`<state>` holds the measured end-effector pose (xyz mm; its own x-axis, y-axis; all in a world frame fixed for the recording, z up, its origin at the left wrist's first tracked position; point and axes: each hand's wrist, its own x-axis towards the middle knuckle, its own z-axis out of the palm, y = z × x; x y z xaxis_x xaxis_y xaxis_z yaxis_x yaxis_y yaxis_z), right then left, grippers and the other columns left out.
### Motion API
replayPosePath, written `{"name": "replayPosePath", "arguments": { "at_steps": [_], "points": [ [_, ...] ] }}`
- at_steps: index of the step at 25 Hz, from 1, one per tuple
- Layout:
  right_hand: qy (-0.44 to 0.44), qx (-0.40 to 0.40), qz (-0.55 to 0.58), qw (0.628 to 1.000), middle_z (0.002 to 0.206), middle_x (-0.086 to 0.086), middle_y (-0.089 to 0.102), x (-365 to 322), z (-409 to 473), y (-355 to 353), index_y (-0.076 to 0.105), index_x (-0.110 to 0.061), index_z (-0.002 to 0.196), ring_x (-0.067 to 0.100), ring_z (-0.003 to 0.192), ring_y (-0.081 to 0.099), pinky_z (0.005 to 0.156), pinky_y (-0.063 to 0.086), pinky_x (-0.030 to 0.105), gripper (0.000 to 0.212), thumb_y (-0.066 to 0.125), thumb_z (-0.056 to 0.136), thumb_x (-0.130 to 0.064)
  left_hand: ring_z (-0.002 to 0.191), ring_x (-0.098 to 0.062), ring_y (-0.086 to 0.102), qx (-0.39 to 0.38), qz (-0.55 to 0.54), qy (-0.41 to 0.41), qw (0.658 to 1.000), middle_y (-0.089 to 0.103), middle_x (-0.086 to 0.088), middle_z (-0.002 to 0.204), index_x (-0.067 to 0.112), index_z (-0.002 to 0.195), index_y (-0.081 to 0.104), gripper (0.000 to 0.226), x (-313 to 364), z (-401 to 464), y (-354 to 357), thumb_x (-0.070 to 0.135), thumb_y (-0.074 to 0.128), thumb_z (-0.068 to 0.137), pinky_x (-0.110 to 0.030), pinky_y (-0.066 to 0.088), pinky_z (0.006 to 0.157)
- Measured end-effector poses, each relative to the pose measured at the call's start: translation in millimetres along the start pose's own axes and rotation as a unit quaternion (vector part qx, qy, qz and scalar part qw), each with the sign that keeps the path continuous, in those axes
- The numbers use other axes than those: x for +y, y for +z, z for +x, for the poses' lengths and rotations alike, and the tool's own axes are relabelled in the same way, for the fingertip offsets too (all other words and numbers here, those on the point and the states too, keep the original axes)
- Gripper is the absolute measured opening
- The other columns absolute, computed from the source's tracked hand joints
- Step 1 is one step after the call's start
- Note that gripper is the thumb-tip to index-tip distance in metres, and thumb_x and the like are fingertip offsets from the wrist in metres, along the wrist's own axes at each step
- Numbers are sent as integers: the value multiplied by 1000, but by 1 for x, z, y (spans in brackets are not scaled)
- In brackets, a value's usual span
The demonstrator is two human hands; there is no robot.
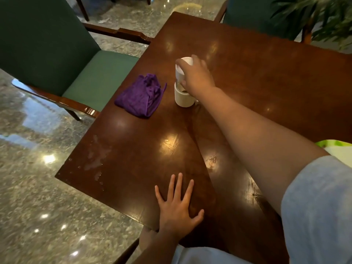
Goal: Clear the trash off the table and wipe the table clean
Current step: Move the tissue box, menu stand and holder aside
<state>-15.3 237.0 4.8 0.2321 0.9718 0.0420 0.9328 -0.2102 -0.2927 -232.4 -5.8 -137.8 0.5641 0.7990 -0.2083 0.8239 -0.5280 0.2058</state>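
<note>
A white bottle-like container (pixel 183 96) with a clear middle band stands upright on the dark wooden table (pixel 257 77). My right hand (pixel 196 75) reaches across and grips its upper part and lid. A crumpled purple cloth (pixel 140 96) lies on the table just left of the container. My left hand (pixel 178 208) rests flat near the table's front edge, fingers spread, holding nothing. Pale smears and droplets (pixel 97 159) mark the table's left front corner.
A green upholstered chair (pixel 95 80) with wooden arms stands against the table's left side. Another green chair (pixel 253 14) stands at the far side. A leafy plant (pixel 327 18) is at the back right. Polished stone floor (pixel 38 206) lies to the left.
</note>
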Motion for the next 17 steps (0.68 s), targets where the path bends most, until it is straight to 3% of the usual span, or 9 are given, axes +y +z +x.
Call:
{"name": "replayPosePath", "arguments": {
  "at_steps": [5,10,14,17],
  "points": [
    [-25,56,42,997,138,16,32,4,-32,1,43,-31,136,33,125,30,100,37,41,53,60,87,-21,143,-27,13,9,1,-3,1000,27,-8,153,31,142,32,87,1,1,0,73,46,67,-65,-3,104],
    [34,143,70,987,130,17,41,18,-113,-1,51,-30,131,33,119,37,87,44,39,54,68,81,-21,143,-26,11,25,9,0,1000,26,-8,153,30,141,33,85,-1,2,3,71,45,67,-67,1,103],
    [108,117,69,985,130,13,40,48,-189,-25,50,-33,131,31,120,35,91,45,41,55,67,80,-22,143,-23,6,30,14,-3,999,23,-7,155,31,141,32,83,0,0,4,71,43,69,-69,6,104],
    [165,90,30,982,131,11,39,77,-238,-48,50,-36,130,30,121,34,91,41,39,55,67,80,-24,144,-21,-1,29,14,-3,999,15,-5,157,33,144,26,84,0,0,7,73,38,71,-68,1,105]
  ]
}}
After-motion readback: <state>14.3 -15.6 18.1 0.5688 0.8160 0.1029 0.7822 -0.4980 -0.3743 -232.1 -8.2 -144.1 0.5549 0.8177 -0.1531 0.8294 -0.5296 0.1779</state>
